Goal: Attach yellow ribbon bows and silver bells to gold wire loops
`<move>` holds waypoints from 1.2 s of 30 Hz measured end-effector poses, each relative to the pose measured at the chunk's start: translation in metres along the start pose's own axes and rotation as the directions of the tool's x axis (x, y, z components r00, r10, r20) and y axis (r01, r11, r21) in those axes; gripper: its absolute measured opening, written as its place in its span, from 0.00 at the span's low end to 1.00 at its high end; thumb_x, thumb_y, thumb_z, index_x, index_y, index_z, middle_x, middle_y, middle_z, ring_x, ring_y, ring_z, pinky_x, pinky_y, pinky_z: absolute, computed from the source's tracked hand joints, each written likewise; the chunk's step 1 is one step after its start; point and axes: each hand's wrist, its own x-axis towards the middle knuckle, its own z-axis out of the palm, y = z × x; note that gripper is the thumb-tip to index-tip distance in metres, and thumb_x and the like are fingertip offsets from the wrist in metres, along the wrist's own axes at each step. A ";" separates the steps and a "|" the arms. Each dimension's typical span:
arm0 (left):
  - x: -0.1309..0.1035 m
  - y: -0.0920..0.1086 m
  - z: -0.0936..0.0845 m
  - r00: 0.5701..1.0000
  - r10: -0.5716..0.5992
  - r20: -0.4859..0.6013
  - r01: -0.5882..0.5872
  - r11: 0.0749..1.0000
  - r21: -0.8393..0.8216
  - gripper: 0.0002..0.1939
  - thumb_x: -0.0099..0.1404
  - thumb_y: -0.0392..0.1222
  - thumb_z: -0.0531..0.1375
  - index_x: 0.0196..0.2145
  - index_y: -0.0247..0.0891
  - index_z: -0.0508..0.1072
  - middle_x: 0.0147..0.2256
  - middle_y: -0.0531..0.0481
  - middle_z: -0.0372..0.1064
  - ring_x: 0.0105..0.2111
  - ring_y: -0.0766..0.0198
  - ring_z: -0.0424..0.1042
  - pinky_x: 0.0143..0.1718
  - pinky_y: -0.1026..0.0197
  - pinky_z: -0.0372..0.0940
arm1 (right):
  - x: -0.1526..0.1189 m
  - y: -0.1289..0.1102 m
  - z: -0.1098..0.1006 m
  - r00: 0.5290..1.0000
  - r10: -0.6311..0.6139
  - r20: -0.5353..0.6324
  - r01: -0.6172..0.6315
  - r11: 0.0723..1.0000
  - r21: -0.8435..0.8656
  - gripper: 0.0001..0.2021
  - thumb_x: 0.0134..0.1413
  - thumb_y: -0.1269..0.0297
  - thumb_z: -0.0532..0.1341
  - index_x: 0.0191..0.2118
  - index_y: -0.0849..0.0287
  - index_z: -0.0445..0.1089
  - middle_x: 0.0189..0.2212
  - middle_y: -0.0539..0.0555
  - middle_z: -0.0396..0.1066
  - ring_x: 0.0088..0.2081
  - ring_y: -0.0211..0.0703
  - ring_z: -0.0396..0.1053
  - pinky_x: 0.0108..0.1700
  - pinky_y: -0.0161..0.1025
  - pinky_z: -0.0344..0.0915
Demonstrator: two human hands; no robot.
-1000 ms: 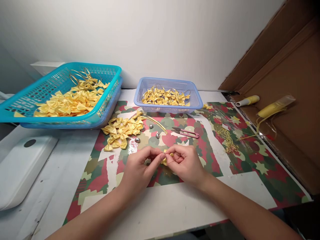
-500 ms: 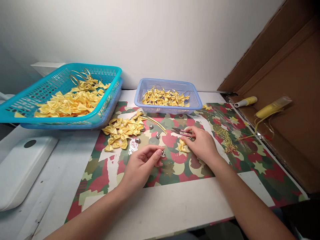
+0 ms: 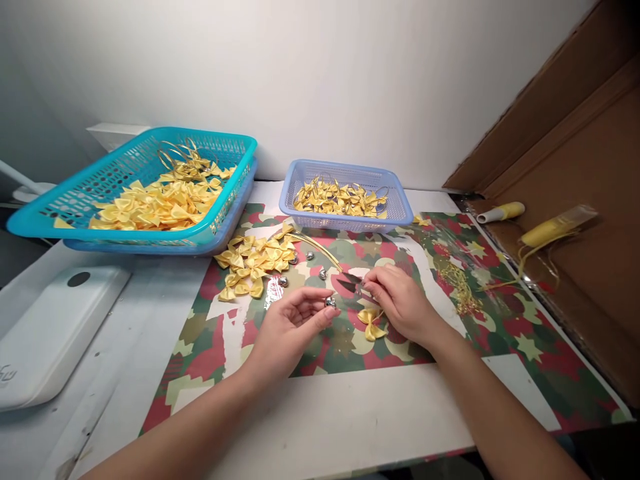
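Between the thumb and fingertips of my left hand [image 3: 295, 327] is a small silver jingle bell [image 3: 331, 302]. My right hand [image 3: 403, 303] is closed around a pair of thread snips [image 3: 351, 283], whose dark blades point left, just above the bell. A yellow ribbon bow [image 3: 371, 325] is just below the right fingers, with a thin strand running up toward them; whether it hangs or rests on the table I cannot tell. More silver bells [image 3: 283, 282] lie loose behind my left hand, beside a pile of yellow bows [image 3: 255, 260] and some curved gold wires [image 3: 320, 245].
A turquoise basket [image 3: 135, 233] of bows stands at the back left, stacked on a blue one. A smaller blue basket [image 3: 350, 222] holds bows with gold loops. Gold thread scraps [image 3: 461, 287] lie at right, near spools of yellow thread [image 3: 550, 227]. A white case [image 3: 60, 333] is at left.
My right hand has turned, bringing the snips' blades lower and nearer the bell. The bow below it has shifted toward me. My left hand still holds the bell, and the view has swung slightly left.
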 end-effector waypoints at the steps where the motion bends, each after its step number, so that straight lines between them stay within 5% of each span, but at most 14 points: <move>1: 0.000 0.000 0.000 1.000 0.005 -0.006 -0.005 1.000 -0.009 0.17 0.53 0.48 0.68 0.38 0.37 0.76 0.29 0.50 0.73 0.32 0.63 0.74 0.35 0.62 0.71 | -0.001 -0.001 0.000 0.999 -0.054 -0.001 0.054 0.998 0.027 0.13 0.67 0.66 0.48 0.30 0.56 0.61 0.25 0.51 0.67 0.30 0.41 0.61 0.36 0.39 0.56; 15: 0.000 -0.002 -0.003 0.998 0.060 -0.024 -0.060 0.998 -0.007 0.18 0.54 0.50 0.67 0.40 0.38 0.76 0.30 0.49 0.74 0.33 0.62 0.75 0.36 0.63 0.72 | -0.003 -0.003 0.003 0.980 -0.199 -0.031 0.201 0.976 0.084 0.12 0.68 0.65 0.48 0.32 0.56 0.62 0.25 0.50 0.65 0.30 0.41 0.58 0.35 0.39 0.55; 36: -0.002 -0.002 -0.004 0.998 0.054 0.024 -0.053 0.996 -0.065 0.15 0.56 0.48 0.67 0.40 0.39 0.78 0.31 0.48 0.77 0.35 0.62 0.76 0.36 0.65 0.72 | -0.005 -0.004 0.003 0.973 -0.223 -0.065 0.230 0.964 0.137 0.11 0.67 0.67 0.49 0.31 0.56 0.61 0.24 0.50 0.63 0.30 0.41 0.57 0.34 0.39 0.55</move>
